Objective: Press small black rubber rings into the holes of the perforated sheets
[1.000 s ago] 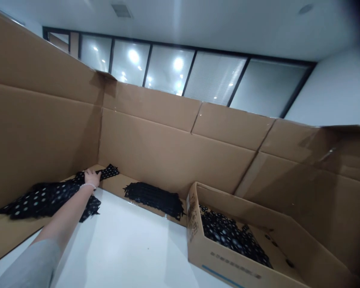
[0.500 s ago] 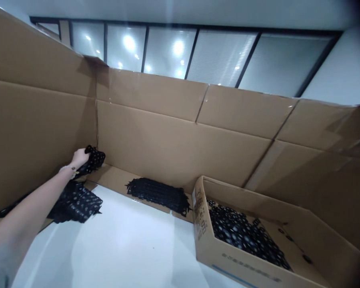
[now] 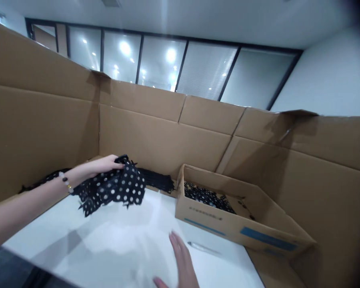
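My left hand (image 3: 103,164) is closed on a black perforated sheet (image 3: 117,186), a flexible mat full of round holes, and holds it lifted above the white table (image 3: 114,240) at the left. A bead bracelet sits on that wrist. My right hand (image 3: 181,262) is low at the bottom middle, fingers stretched out flat just over the table, holding nothing. Behind the lifted sheet a stack of black sheets (image 3: 156,180) lies against the cardboard wall.
Tall cardboard walls (image 3: 168,136) surround the table on the left, back and right. An open cardboard box (image 3: 228,230) holding small black ring pieces (image 3: 205,196) stands at the right. A thin pen-like object (image 3: 204,249) lies in front of it. More black sheet lies at far left (image 3: 45,180).
My left hand has pulled a black sheet off the left pile and carried it rightward and up over the table. My right hand has come into view. The view has shifted right.
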A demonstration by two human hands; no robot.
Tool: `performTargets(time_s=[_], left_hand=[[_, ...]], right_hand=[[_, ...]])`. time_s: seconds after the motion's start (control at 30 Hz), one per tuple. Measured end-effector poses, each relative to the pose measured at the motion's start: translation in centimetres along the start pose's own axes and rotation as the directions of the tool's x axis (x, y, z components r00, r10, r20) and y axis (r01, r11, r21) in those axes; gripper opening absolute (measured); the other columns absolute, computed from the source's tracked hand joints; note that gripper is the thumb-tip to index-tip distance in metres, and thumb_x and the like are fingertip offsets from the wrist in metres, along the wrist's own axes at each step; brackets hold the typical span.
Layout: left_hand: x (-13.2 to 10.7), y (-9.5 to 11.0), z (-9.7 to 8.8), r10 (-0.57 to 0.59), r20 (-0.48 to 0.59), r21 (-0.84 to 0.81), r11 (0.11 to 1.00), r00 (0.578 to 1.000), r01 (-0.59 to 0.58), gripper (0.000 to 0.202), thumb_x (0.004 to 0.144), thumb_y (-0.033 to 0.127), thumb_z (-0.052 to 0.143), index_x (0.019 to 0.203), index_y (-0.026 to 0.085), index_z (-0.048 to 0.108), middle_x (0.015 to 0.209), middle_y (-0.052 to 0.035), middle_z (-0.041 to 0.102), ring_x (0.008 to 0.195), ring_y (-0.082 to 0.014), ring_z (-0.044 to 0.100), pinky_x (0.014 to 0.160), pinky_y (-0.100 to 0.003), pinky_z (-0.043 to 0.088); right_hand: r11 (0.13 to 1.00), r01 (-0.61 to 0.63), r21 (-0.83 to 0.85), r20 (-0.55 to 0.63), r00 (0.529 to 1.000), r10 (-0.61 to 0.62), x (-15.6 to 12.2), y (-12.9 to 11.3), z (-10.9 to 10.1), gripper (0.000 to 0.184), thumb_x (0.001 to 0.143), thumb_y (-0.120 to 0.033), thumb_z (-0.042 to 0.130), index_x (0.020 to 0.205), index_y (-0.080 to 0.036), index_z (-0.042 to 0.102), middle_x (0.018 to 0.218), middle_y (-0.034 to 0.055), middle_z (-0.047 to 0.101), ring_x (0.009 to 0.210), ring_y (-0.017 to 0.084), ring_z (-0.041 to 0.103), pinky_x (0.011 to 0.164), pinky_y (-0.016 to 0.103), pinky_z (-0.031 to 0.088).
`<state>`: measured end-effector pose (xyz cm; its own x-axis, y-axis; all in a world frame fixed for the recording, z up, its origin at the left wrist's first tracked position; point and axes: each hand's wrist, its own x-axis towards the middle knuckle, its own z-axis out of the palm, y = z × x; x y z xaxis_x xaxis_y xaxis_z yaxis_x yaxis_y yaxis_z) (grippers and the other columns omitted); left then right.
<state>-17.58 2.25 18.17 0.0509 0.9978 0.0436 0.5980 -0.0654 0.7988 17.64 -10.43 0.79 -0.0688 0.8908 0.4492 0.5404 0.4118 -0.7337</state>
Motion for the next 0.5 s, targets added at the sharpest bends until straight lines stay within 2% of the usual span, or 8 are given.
performTargets(time_s=[0.03, 0.1, 0.13, 0.23, 0.3, 0.4, 0.47, 0.5], left_hand=[[-1.9, 0.9, 1.9, 0.007, 0.05, -0.014, 1.0, 0.999, -0.006, 0.032, 0.071, 0.044, 0.061, 0.09, 0.02, 0.071, 0.099, -0.0038, 0.073, 0.098, -0.0287, 0.063, 0.088, -0.036, 0.047], [-5.4, 2.2, 5.2, -0.002, 0.171, -0.038, 0.999, 0.985, 0.008, 0.032, 0.071, 0.044, 0.062, 0.091, 0.021, 0.071, 0.099, -0.002, 0.073, 0.098, -0.0283, 0.063, 0.086, -0.034, 0.047], [-7.0, 2.7, 6.6, -0.01, 0.215, -0.04, 0.999, 0.977, 0.019, 0.03, 0.071, 0.045, 0.063, 0.089, 0.022, 0.071, 0.097, -0.0014, 0.073, 0.097, -0.028, 0.063, 0.084, -0.033, 0.047], [-10.9, 3.0, 9.0, -0.06, 0.322, -0.022, 0.997, 0.945, 0.071, 0.031, 0.07, 0.05, 0.064, 0.082, 0.022, 0.071, 0.09, -0.0006, 0.073, 0.09, -0.0269, 0.063, 0.076, -0.03, 0.047], [-12.7, 2.4, 9.1, -0.117, 0.384, -0.012, 0.991, 0.916, 0.132, 0.037, 0.071, 0.055, 0.063, 0.081, 0.021, 0.071, 0.088, -0.0011, 0.073, 0.085, -0.026, 0.064, 0.071, -0.028, 0.047], [-14.7, 1.2, 7.6, -0.198, 0.415, 0.015, 0.977, 0.888, 0.211, 0.044, 0.069, 0.061, 0.063, 0.084, 0.021, 0.071, 0.091, -0.0029, 0.073, 0.082, -0.0249, 0.065, 0.066, -0.028, 0.048], [-15.6, 0.4, 6.0, -0.235, 0.285, 0.057, 0.972, 0.929, 0.228, 0.046, 0.068, 0.062, 0.063, 0.087, 0.021, 0.071, 0.092, -0.0035, 0.073, 0.082, -0.0242, 0.065, 0.065, -0.028, 0.05], [-16.0, 0.1, 5.0, -0.245, 0.144, 0.077, 0.969, 0.959, 0.236, 0.047, 0.067, 0.062, 0.063, 0.087, 0.021, 0.071, 0.091, -0.0035, 0.073, 0.081, -0.0239, 0.066, 0.065, -0.029, 0.051]], right_hand=[[0.992, 0.123, -0.002, 0.036, 0.992, -0.123, 0.8, -0.6, 0.8, 0.086, 0.055, -0.024, 0.084, 0.132, -0.035, 0.047, 0.148, 0.0053, 0.033, 0.132, 0.039, 0.035, 0.1, 0.054, 0.042], [0.846, 0.524, -0.101, 0.034, 0.852, -0.523, 2.2, -1.9, 2.3, 0.096, 0.056, -0.019, 0.081, 0.139, -0.035, 0.036, 0.156, 0.0068, 0.003, 0.137, 0.048, 0.015, 0.1, 0.072, 0.025], [0.768, 0.625, -0.14, 0.02, 0.777, -0.629, 2.6, -2.6, 2.8, 0.095, 0.06, -0.013, 0.077, 0.14, -0.039, 0.032, 0.157, 0.0041, -0.005, 0.138, 0.047, 0.012, 0.1, 0.075, 0.02], [0.707, 0.707, -0.008, 0.128, 0.702, -0.7, 2.8, -4.3, 2.8, 0.076, 0.077, -0.007, 0.056, 0.142, -0.038, 0.031, 0.156, 0.0037, 0.011, 0.139, 0.034, 0.024, 0.107, 0.061, 0.026], [0.785, 0.576, 0.23, 0.256, 0.742, -0.619, 2.1, -4.7, 1.7, 0.06, 0.084, -0.012, 0.046, 0.141, -0.03, 0.037, 0.148, 0.0054, 0.035, 0.132, 0.025, 0.04, 0.108, 0.047, 0.035], [0.896, 0.137, 0.423, 0.333, 0.895, -0.295, 0.6, -4.0, -0.1, 0.042, 0.087, -0.03, 0.048, 0.128, -0.02, 0.055, 0.127, 0.0067, 0.06, 0.119, 0.025, 0.055, 0.101, 0.041, 0.045], [0.88, -0.145, 0.452, 0.259, 0.966, 0.027, -0.4, -3.3, -1.2, 0.048, 0.088, -0.041, 0.048, 0.127, -0.015, 0.055, 0.123, 0.0101, 0.062, 0.114, 0.027, 0.059, 0.094, 0.042, 0.05], [0.831, -0.271, 0.485, 0.218, 0.958, 0.185, -0.9, -2.9, -1.9, 0.054, 0.087, -0.045, 0.049, 0.13, -0.012, 0.052, 0.124, 0.0119, 0.061, 0.113, 0.027, 0.06, 0.091, 0.042, 0.053]])
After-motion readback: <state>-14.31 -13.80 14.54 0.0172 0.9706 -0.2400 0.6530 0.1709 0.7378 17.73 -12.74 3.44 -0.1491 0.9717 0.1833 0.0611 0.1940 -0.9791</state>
